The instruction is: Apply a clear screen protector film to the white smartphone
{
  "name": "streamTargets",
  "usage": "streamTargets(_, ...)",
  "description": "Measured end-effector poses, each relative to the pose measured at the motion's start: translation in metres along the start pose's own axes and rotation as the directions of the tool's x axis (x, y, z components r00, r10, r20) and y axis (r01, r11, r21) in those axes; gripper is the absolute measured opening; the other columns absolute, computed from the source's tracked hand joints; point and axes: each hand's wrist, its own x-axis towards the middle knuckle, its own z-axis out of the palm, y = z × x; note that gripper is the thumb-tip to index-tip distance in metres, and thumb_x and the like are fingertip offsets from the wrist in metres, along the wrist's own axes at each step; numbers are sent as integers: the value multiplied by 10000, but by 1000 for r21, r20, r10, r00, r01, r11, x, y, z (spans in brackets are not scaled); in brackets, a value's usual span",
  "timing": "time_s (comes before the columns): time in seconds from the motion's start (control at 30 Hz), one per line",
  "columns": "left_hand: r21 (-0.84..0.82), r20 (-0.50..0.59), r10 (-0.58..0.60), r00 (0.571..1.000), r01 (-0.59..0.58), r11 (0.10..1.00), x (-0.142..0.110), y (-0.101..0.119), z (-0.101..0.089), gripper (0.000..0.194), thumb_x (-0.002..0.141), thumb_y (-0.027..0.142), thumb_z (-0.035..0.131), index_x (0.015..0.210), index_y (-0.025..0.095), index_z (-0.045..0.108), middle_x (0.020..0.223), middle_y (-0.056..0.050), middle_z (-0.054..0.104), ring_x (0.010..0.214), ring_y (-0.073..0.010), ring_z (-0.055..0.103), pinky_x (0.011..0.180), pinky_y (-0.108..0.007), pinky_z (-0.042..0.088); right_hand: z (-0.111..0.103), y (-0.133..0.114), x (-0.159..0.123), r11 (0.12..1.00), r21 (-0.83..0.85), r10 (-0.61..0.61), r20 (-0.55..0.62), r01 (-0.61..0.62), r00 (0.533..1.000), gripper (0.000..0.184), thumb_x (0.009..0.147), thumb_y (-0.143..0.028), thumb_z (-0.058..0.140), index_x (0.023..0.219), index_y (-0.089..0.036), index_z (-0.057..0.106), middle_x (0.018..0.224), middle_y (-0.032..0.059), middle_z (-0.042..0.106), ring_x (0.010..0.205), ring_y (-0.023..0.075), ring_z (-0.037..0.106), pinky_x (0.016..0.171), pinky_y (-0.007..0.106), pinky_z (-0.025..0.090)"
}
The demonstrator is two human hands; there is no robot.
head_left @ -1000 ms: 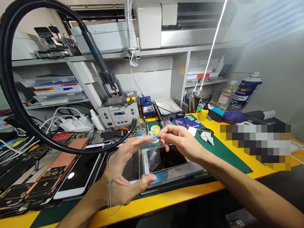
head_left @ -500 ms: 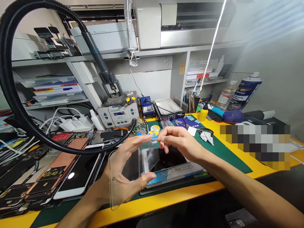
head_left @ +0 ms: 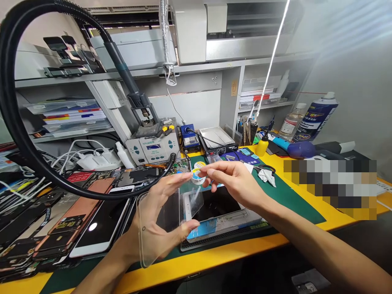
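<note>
Two clear pieces sit between the person's hands. The left hand (head_left: 156,220) curls around a soft clear phone case (head_left: 141,245), with the fingers behind it and the thumb across the front, closed on it. Just right of that hand, a small clear plastic sheet (head_left: 191,200) tilts in the air, its lower edge at the left thumb and its upper corner near the right hand (head_left: 234,185).

The right hand has just drawn up a little, and the sheet has ridden slightly upward too, a small shift rather than a new hold. Its thumb and fingers sit close together by the sheet's top corner, but I cannot tell from here whether they pinch it or only hover beside it.

Directly below both hands, a phone with a dark screen (head_left: 214,206) lies in a tray (head_left: 226,224). Just past the right fingertips stands a small roll of solder wire (head_left: 198,173). To the left of the left hand lies a heap of opened phones, with a white phone (head_left: 101,220) nearest. Ahead of the hands is a soldering station (head_left: 152,146), its black hose (head_left: 92,197) looping across above the left hand. To the right of the right hand spreads a green mat (head_left: 275,204) on a yellow bench (head_left: 202,261).
</note>
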Motion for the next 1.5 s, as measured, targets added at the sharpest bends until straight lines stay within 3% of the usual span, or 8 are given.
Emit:
streamTargets(0.33,70,14,-4,1000,3,998,0,1,0,925,776,48,796,1554,337,386,1523,-103,533,1413,-311,549,1241,-485,431,-4,8,2,980,186,58,38,-64,998,235,782,-377,824,923,-192,859,939,92,817,948,240,731,730,309,545)
streamTargets(0.63,145,55,20,998,-28,989,2,2,-1,929,766,85,811,1551,332,379,1502,-114,560,1391,-318,567,1216,-500,460,-3,6,5,963,247,98,63,-111,993,220,752,-346,852,874,-164,834,892,69,778,806,154,666,754,298,516)
streamTargets(1.03,98,41,16,999,-20,995,1,1,0,913,764,70,805,1542,320,396,1502,-126,559,1399,-329,558,1217,-514,452,-5,8,5,961,253,96,59,-108,994,223,752,-336,845,893,-165,830,882,69,762,840,175,674,761,303,531)
streamTargets(1.5,74,13,5,1000,-6,997,0,2,2,869,783,80,795,1529,320,420,1496,-122,573,1396,-336,563,1211,-539,455,-6,2,5,954,268,116,87,-136,989,205,725,-338,854,838,-168,841,854,57,764,746,150,649,783,309,542)
